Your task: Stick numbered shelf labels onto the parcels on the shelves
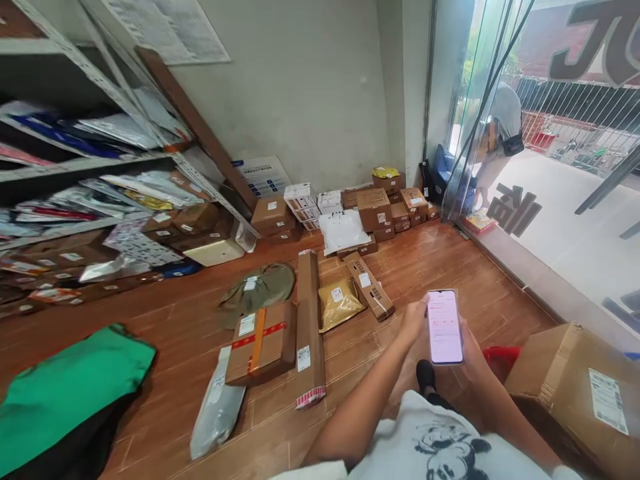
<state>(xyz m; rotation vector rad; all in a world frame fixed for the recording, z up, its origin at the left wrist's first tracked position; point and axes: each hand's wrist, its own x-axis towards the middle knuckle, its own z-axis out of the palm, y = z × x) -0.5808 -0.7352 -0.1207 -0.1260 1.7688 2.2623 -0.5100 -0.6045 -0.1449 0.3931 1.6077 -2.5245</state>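
A smartphone point(445, 328) with a lit, pale pink screen is held upright in front of my body, right of the middle of the view. My left hand point(416, 315) grips its left edge near the top. Along the right edge, my right hand point(470, 341) is closed on the same phone, its fingers mostly hidden behind it. Beyond the phone on the floor lie a narrow brown carton point(370, 285), a gold padded mailer point(341, 303) and a long cardboard box point(309, 327).
A large carton point(547, 373) stands close on my right. Parcel shelves point(90, 167) line the left side, and stacked boxes point(374, 208) sit against the wall. A taped box point(265, 350) and green cloth point(85, 373) lie on the floor. A person point(503, 120) bends beyond the glass.
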